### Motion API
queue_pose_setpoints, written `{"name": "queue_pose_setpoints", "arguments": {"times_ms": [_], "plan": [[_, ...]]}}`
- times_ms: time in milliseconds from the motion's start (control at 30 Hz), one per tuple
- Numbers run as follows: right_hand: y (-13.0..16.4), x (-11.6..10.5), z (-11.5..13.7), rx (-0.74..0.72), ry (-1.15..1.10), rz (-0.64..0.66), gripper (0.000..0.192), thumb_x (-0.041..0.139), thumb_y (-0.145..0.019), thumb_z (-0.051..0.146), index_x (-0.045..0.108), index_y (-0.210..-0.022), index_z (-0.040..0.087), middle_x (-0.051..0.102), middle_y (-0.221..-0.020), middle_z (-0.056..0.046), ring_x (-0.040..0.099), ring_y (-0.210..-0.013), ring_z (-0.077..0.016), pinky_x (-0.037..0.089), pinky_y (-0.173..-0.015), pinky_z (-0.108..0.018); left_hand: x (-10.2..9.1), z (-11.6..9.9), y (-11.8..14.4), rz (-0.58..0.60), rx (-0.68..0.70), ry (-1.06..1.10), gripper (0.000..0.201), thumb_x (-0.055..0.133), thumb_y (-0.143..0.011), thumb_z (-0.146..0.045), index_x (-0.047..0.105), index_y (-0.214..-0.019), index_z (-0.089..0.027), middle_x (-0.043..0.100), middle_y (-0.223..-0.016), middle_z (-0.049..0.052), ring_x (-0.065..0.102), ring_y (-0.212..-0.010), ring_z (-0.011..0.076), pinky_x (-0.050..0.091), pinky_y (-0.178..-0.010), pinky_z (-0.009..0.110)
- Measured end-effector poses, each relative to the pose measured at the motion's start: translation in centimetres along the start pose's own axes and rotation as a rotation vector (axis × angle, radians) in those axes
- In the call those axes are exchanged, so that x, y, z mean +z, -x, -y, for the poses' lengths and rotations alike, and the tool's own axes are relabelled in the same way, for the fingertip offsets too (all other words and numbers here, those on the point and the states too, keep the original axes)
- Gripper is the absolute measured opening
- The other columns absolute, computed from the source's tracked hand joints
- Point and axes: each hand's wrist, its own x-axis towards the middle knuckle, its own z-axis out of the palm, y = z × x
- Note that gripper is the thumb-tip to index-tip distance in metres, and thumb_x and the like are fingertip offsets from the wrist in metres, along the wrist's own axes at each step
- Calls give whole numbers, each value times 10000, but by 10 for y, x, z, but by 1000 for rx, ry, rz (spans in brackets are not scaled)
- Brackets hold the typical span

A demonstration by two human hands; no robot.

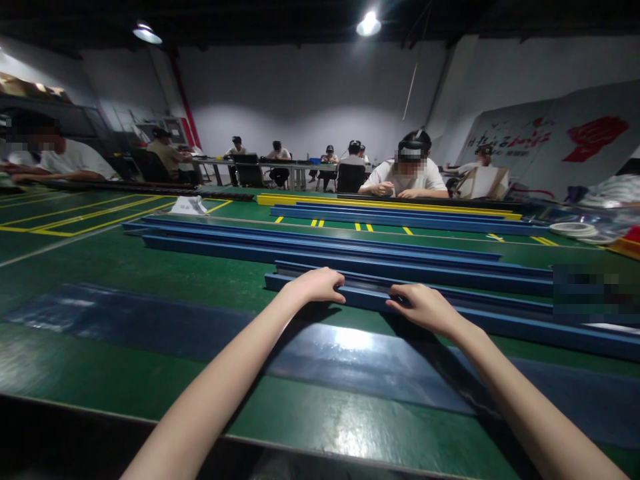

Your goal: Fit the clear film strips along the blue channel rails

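A long blue channel strip with raised side walls lies on the green tabletop. Near its left end, my left hand grips the near wall, fingers over the edge and thumb in front. My right hand pinches the same wall farther right, its fingers curled inside the channel. In front of both hands a flat, shiny dark blue sheet lies across the table, partly covered by my forearms. Just behind the held strip lie more blue channel strips, roughly parallel to it.
Farther back lie a yellow strip, another blue strip and a crumpled white piece. White rings and a red and yellow bin stand at the right. A person sits across the table; others sit beyond.
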Motion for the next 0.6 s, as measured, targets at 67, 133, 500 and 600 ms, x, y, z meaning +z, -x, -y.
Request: {"name": "queue_pose_setpoints", "arguments": {"times_ms": [67,133,500,600], "plan": [[7,-3,-10,17,15,13,222,410,-838,365,582,-815,226,655,-823,-29,587,-746,-168,309,-552,-218,1,-11,-7,-12,1,-54,258,570,-722,-420,611,-874,-216,649,-814,23,593,-742,171,359,-528,214],[14,-5,-18,43,28,27,214,415,-837,360,578,-802,225,654,-814,-28,588,-741,-167,309,-547,-218,3,-19,-14,-15,26,-103,251,567,-727,-422,611,-858,-212,651,-825,34,600,-772,183,375,-546,220],[24,0,-8,94,228,-13,183,393,-825,176,575,-833,195,660,-854,-53,614,-775,-172,322,-542,-232,18,-50,-34,-129,193,-103,240,556,-748,-420,584,-870,-216,639,-956,41,590,-899,213,430,-653,255],[22,-2,-7,96,242,1,184,397,-835,190,581,-823,193,661,-850,-61,620,-748,-176,327,-536,-236,16,-51,-36,-124,217,-80,217,560,-748,-399,583,-864,-217,635,-952,31,586,-890,204,422,-631,247]]}}
